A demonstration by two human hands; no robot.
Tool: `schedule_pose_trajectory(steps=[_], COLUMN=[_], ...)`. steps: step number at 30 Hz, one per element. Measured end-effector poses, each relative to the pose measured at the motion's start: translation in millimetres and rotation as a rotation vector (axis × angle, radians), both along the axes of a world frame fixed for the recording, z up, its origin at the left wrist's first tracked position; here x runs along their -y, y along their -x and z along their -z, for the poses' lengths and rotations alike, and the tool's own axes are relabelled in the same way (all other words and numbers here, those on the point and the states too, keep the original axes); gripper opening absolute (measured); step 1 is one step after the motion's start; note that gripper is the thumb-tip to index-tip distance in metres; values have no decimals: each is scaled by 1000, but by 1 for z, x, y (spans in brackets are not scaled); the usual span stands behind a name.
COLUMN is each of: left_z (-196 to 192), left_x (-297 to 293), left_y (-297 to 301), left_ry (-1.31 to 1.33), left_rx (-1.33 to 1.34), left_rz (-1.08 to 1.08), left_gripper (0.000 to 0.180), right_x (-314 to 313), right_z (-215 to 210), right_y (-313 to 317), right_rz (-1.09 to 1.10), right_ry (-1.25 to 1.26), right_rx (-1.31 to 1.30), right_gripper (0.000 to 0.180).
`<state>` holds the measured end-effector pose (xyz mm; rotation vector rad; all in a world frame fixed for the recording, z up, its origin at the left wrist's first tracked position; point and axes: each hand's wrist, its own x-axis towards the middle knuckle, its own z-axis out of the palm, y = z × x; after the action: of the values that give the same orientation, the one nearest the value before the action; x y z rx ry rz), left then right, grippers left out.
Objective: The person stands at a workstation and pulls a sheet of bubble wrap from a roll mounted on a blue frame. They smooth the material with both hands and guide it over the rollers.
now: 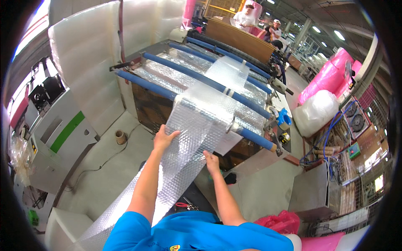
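Shirt, bubblewrap between left hand and right hand

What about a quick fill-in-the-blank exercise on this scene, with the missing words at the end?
1. The left hand touches the left edge of the bubble wrap, and the right hand touches its ____ edge.
2. The front roller is coloured ____.
3. The slanted stripe on the pale machine at far left is ____.
4. Behind the white bundle, the large upright roll is ____.

Missing words: right; blue; green; pink.
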<state>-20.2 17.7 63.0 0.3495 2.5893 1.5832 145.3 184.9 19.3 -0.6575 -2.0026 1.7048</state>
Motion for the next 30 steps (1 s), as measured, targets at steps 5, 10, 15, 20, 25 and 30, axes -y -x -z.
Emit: schedule_pose_trajectory(steps=[5,10,15,20,25,30], left_z=[-54,-65,-8,25,-42,-71], left_x=[-24,-22,7,47,84,93], left_y=[13,21,3,-31,-80,-77], left_ry=[32,109,113,228,145,-51], left_rx=[-14,46,93,229,113,43], left_rz=[-7,54,152,68,-87,-4], left_gripper=[66,74,81,87,65,49], right_x=[-43,-32,-4,44,98,113], right_z=[-12,-68,-31,35,-43,-63], right_y=[29,41,17,-25,-68,-79], right_rz=[58,54,-29,-113,-116,-111], right_ry=[38,129,176,-4,77,353], right_rx=[44,-96,83,246,156,4], right_gripper=[40,40,36,34,33,31])
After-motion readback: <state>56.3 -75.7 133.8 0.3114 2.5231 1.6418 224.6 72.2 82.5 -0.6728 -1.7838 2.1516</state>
